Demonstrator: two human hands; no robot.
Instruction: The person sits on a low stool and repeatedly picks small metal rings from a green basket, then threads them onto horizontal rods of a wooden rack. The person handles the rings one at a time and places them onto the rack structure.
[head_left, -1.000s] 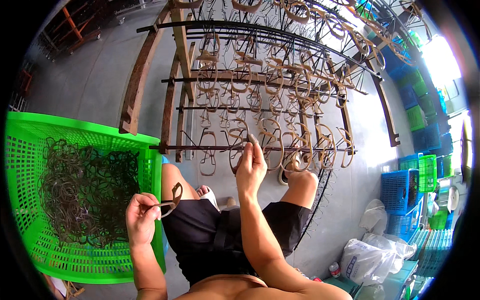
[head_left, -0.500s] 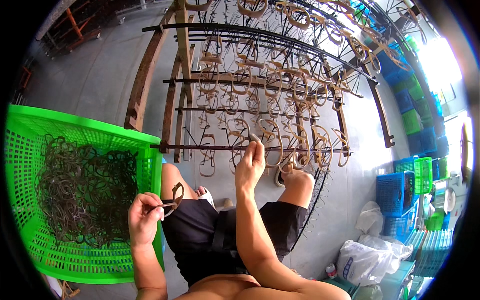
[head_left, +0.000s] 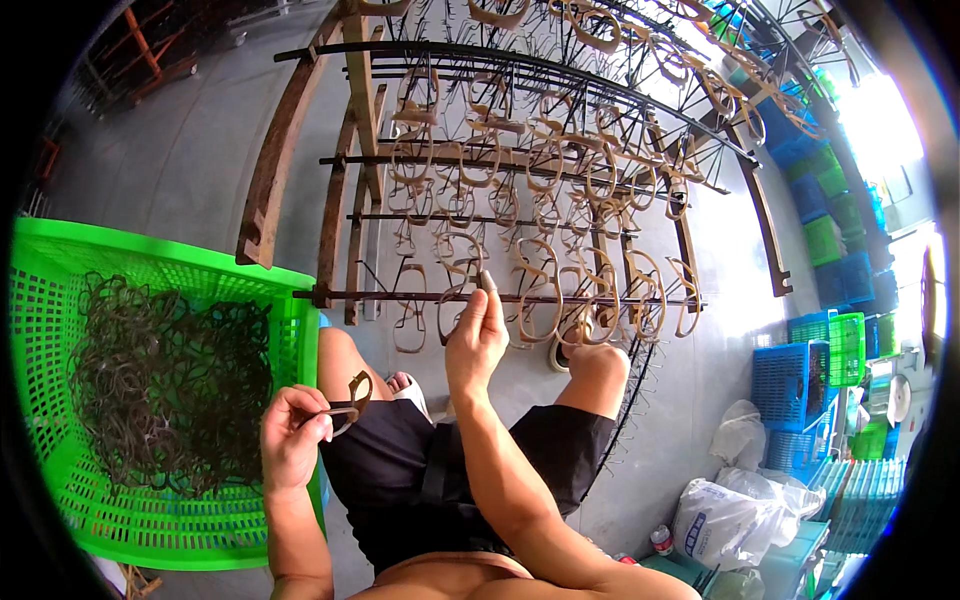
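My left hand (head_left: 290, 440) is closed on a dark brown eyeglass frame (head_left: 352, 408), which sticks out past the fingertips above my left thigh. My right hand (head_left: 478, 345) reaches up to the nearest rod (head_left: 390, 296) of a rack. Its fingers pinch the greyish end of another eyeglass frame (head_left: 487, 281), close against that rod; the fingers partly hide where the two meet. Several light brown frames (head_left: 540, 300) hang along the same rod to the right. At my left stands a green plastic basket (head_left: 170, 535) holding a tangled heap of dark frames (head_left: 170, 385).
The wooden rack (head_left: 290, 150) carries several tiers of dark rods hung with frames. Blue crates (head_left: 790, 385) and a green crate (head_left: 846, 350) stack at the right. White plastic bags (head_left: 715, 525) and a can (head_left: 661, 540) lie at lower right on the grey floor.
My right hand has moved a little left and down along the rod, with the frame in its fingers. The frame in my left hand has turned slightly.
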